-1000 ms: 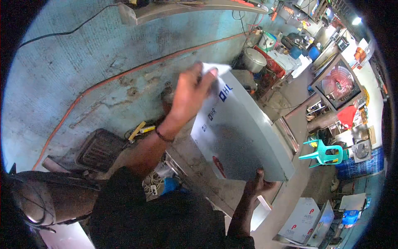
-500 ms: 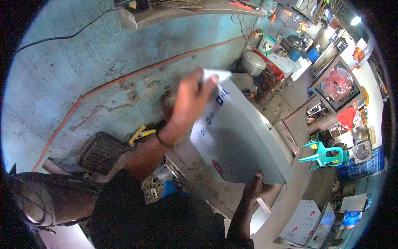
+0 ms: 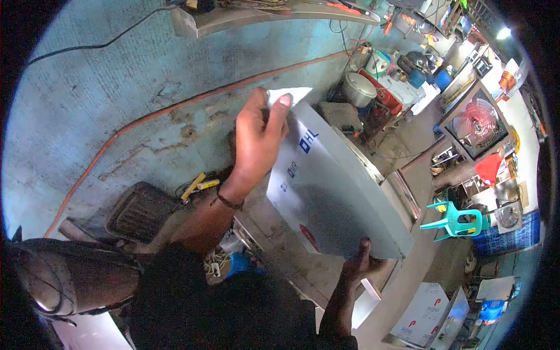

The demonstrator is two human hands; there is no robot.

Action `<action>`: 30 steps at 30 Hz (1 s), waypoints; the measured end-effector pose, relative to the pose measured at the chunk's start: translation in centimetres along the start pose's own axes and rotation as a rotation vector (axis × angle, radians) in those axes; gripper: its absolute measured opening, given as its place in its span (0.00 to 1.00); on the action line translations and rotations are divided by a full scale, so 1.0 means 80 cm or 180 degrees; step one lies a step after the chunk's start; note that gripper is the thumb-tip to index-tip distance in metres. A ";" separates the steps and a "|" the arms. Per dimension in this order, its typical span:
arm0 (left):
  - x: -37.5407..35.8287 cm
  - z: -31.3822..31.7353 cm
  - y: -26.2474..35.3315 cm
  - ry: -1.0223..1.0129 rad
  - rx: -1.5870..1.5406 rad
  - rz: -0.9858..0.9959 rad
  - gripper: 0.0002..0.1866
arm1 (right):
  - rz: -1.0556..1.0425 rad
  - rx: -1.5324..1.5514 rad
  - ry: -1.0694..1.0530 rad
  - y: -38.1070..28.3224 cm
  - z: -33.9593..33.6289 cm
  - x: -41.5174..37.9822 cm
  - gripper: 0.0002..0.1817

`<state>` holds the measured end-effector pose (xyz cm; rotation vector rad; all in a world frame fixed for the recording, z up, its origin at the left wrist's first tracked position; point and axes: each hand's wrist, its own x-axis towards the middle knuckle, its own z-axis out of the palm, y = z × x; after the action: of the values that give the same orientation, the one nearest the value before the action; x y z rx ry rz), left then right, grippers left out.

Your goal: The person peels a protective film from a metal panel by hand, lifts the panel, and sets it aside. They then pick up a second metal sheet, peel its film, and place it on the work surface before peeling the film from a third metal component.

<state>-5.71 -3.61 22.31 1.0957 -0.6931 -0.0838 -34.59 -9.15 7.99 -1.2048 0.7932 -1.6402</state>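
Observation:
A bent sheet metal panel (image 3: pixel 344 192) is tilted in front of me. Its inner face carries a printed protective film with blue lettering and a red mark. Near the panel's upper end, my left hand (image 3: pixel 259 131) pinches a loose white flap of the film (image 3: pixel 296 94) between thumb and fingers. At the lower right corner, my right hand (image 3: pixel 363 262) grips the panel's edge, thumb on the inner face. The right fingers are mostly hidden beneath it.
A blue wall (image 3: pixel 175 76) with an orange hose (image 3: pixel 151 119) runs along the left. Behind the panel lies a metal-edged bench (image 3: pixel 402 192). A green plastic chair (image 3: pixel 461 220), a fan (image 3: pixel 475 121) and printed sheet panels (image 3: pixel 421 312) stand to the right. A pot (image 3: pixel 359 88) sits at the back.
My left hand has moved a little left and up, drawing the white film flap with it. The right hand and the panel stay almost where they were.

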 end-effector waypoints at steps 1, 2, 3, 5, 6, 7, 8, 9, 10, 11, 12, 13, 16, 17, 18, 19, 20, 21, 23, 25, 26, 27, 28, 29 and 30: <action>0.001 0.000 -0.005 -0.0012 0.0270 -0.0029 0.16 | 0.0056 0.0045 0.0063 -0.004 0.004 0.002 0.29; 0.003 0.000 -0.011 -0.0028 0.0536 -0.0062 0.16 | 0.0110 0.0086 0.0132 -0.007 0.006 0.003 0.29; 0.006 0.000 -0.015 -0.0092 0.0553 -0.0167 0.17 | 0.0105 0.0090 0.0143 -0.007 0.007 0.003 0.29; -0.004 0.006 -0.019 -0.0096 0.0425 -0.0319 0.17 | 0.0037 0.0061 0.0184 -0.005 0.005 0.002 0.28; -0.012 0.010 -0.019 -0.0087 0.0302 -0.0465 0.17 | 0.0040 0.0063 0.0188 -0.005 0.003 0.002 0.28; -0.023 0.015 -0.013 -0.0254 0.0573 -0.0506 0.17 | 0.0074 -0.0094 0.0039 -0.005 0.000 0.004 0.28; -0.034 0.016 -0.023 -0.0442 0.0534 -0.0645 0.17 | 0.0104 -0.0253 -0.0110 -0.006 -0.002 0.006 0.27; -0.034 0.015 -0.027 -0.0475 0.0719 -0.0484 0.16 | 0.0103 -0.0260 -0.0102 -0.006 -0.003 0.005 0.27; -0.033 0.014 -0.028 -0.0509 0.0899 -0.0320 0.16 | 0.0083 -0.0233 -0.0099 -0.006 -0.004 0.005 0.27; -0.024 0.011 -0.025 -0.0514 0.0896 -0.0323 0.16 | 0.0069 -0.0202 -0.0100 -0.005 -0.005 0.004 0.27; -0.009 0.008 -0.019 -0.0367 0.0614 -0.0412 0.15 | 0.0078 -0.0204 -0.0097 -0.003 -0.006 0.002 0.27; -0.002 0.007 -0.013 -0.0221 0.0334 -0.0495 0.14 | -0.0015 -0.0115 -0.0147 0.001 -0.006 0.001 0.28; -0.036 0.022 0.001 -0.0573 0.0870 -0.0772 0.15 | -0.0133 -0.0130 -0.0055 -0.005 0.004 0.003 0.23; -0.048 0.025 -0.009 -0.0700 0.0705 -0.0488 0.17 | -0.0147 -0.0238 0.0055 -0.007 0.007 0.005 0.19; -0.043 0.023 -0.010 -0.0695 0.0706 -0.0494 0.17 | -0.0143 -0.0242 0.0050 -0.002 0.002 0.006 0.19; -0.031 0.019 -0.010 -0.0601 0.0671 -0.0570 0.17 | -0.0046 -0.0211 -0.0013 0.004 -0.006 0.007 0.24; -0.020 0.016 -0.011 -0.0507 0.0639 -0.0646 0.18 | 0.0055 -0.0181 -0.0075 0.008 -0.013 0.006 0.31; -0.010 0.016 -0.009 -0.0434 0.0361 -0.0563 0.17 | 0.0052 -0.0174 -0.0072 0.004 -0.010 0.004 0.31; -0.030 0.024 -0.003 -0.0659 0.0590 -0.0412 0.17 | 0.0115 -0.0007 -0.0021 -0.006 0.004 0.001 0.32; -0.045 0.029 -0.005 -0.0876 0.1174 -0.0286 0.17 | 0.0215 0.0055 -0.0111 -0.001 -0.006 0.004 0.34; -0.039 0.029 -0.005 -0.0896 0.1181 -0.0323 0.17 | 0.0312 0.0129 -0.0214 0.000 -0.011 0.003 0.35; -0.024 0.028 0.001 -0.0671 0.0905 -0.0470 0.17 | 0.0342 0.0106 -0.0191 -0.004 -0.005 -0.001 0.35; -0.015 0.027 0.004 -0.0443 0.0627 -0.0592 0.18 | 0.0034 -0.0056 0.0021 -0.011 0.011 -0.003 0.26; -0.015 0.023 -0.006 -0.0448 0.0812 -0.0565 0.17 | -0.0294 -0.0199 0.0235 -0.014 0.021 -0.003 0.19; -0.022 0.027 -0.004 -0.0470 0.0807 -0.0542 0.17 | -0.0310 -0.0185 0.0258 -0.013 0.021 0.000 0.19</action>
<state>-8.19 -4.76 21.79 1.4018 -0.7554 -0.2296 -33.28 -8.73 9.41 -1.2407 0.8493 -1.7655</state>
